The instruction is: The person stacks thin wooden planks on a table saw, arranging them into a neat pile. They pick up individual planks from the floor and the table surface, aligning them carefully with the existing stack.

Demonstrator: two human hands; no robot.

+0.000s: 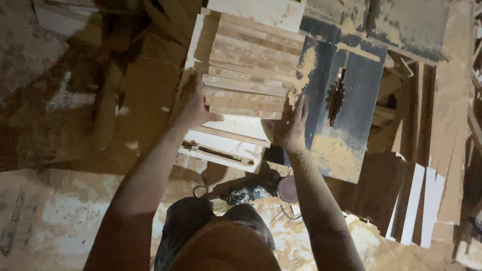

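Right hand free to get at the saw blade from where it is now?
Probably yes, and uncomfortably so. The right hand rests on the near right end of the stack of wood strips, and the saw blade stands exposed just beyond it, with only sawdust-covered table between.

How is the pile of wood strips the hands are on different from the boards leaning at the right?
The pile of strips lies flat beside the saw blade, held by the left hand and right hand; the leaning boards stand on edge, untouched. Strips look tan; boards show pale edges. Both are wood.
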